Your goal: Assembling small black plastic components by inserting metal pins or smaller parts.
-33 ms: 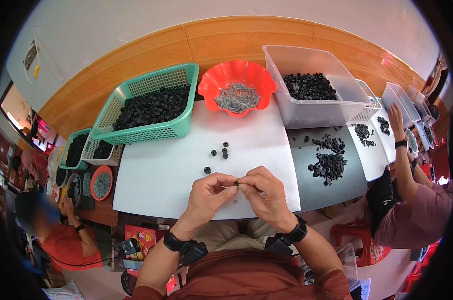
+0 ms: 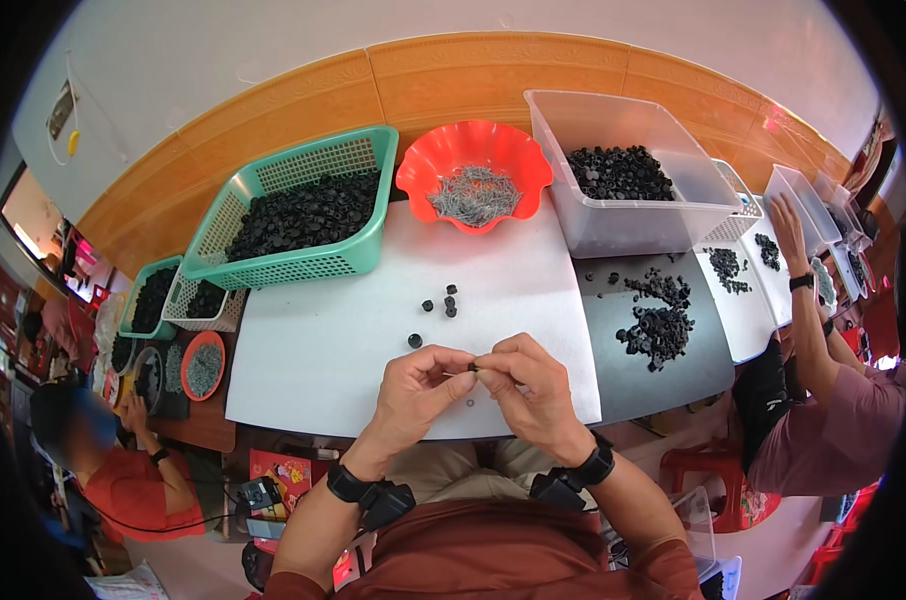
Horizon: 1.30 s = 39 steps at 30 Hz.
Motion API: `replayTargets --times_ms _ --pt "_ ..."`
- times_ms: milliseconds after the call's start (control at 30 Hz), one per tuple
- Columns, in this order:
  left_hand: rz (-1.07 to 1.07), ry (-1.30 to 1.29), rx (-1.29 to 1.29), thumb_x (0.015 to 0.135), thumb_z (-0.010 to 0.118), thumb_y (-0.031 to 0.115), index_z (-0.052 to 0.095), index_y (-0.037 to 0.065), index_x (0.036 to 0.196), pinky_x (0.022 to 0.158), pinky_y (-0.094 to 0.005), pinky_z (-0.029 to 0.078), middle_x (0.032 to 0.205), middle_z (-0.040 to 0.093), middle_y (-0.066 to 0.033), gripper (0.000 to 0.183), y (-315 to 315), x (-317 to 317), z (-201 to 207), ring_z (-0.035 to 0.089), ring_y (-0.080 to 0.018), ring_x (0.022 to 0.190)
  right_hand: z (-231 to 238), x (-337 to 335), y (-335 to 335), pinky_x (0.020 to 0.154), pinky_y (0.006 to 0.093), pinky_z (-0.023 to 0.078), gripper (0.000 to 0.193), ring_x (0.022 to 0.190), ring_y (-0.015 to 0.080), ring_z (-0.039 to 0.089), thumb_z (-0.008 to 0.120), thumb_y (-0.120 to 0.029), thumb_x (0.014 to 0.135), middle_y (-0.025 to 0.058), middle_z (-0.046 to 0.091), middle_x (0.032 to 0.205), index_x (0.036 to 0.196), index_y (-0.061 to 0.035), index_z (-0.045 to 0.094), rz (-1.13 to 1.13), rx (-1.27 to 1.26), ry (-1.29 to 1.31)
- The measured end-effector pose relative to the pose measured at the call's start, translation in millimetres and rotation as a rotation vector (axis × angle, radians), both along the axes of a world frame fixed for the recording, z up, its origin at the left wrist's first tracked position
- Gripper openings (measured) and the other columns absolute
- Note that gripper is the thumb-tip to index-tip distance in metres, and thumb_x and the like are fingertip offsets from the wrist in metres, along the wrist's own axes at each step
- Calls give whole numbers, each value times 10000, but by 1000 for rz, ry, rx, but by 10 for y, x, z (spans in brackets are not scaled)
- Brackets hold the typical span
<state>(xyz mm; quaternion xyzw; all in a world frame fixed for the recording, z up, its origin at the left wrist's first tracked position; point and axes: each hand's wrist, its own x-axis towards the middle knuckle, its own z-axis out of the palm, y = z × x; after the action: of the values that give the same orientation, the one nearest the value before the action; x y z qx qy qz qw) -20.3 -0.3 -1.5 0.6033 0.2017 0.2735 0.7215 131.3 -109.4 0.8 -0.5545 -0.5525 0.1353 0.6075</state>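
Over the near part of the white sheet (image 2: pixel 323 340), my left hand (image 2: pixel 421 385) and my right hand (image 2: pixel 528 388) meet with thumbs and forefingers pinched. Between their fingertips is a small black part (image 2: pixel 473 367), mostly covered by the fingers. Just below the fingertips a tiny grey ring (image 2: pixel 470 403) lies on the sheet. Beyond my left hand rests a black round cap (image 2: pixel 415 341). Farther off are several small black pieces (image 2: pixel 450 301).
Along the back stand a green basket (image 2: pixel 283 266) of black parts, a red bowl (image 2: pixel 473 130) of thin metal pieces and a clear bin (image 2: pixel 633 222). Black parts (image 2: pixel 657 335) are heaped on the dark board at right. Co-workers sit at left (image 2: pixel 143 490) and right (image 2: pixel 823 430).
My hands show no visible movement. The hand of the co-worker at right has shifted slightly farther away.
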Motion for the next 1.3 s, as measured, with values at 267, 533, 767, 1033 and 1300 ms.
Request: replayTargets --times_ms 267,533,767,1033,1300 --pt "-47 -3 -112 927 728 44 684 -23 1128 820 -256 549 999 716 -65 216 40 -15 38 659 -101 890 53 -4 -36 583 309 527 284 688 205 650 713 23 871 109 631 972 1149 -28 682 -1 41 -141" --pt "-124 -46 -217 920 731 35 684 -32 1089 859 -265 557 1011 714 -75 188 80 -55 77 671 -120 921 50 -15 -52 566 317 539 421 690 217 661 766 11 806 103 628 1025 1208 -56 657 10 -40 -184" --pt "-137 -9 -274 895 734 -4 672 -36 1054 850 -303 578 993 711 -96 173 94 -62 126 694 -154 884 37 -50 -50 556 350 545 386 720 259 669 784 -38 805 99 623 1022 1169 -60 657 -75 0 -311" --pt "-178 -46 -318 946 700 56 673 -31 1093 843 -277 564 1019 701 -68 173 109 -62 133 667 -122 921 65 -66 -51 539 358 535 382 716 256 668 775 -71 829 93 621 1025 1189 -70 647 -82 -23 -315" --pt "-147 -87 -471 964 667 48 650 -2 1192 842 -298 580 1100 695 -97 234 20 -18 208 677 -157 986 15 -79 -42 530 335 526 350 689 228 660 772 -62 843 87 626 992 1174 -69 658 -115 32 -232"
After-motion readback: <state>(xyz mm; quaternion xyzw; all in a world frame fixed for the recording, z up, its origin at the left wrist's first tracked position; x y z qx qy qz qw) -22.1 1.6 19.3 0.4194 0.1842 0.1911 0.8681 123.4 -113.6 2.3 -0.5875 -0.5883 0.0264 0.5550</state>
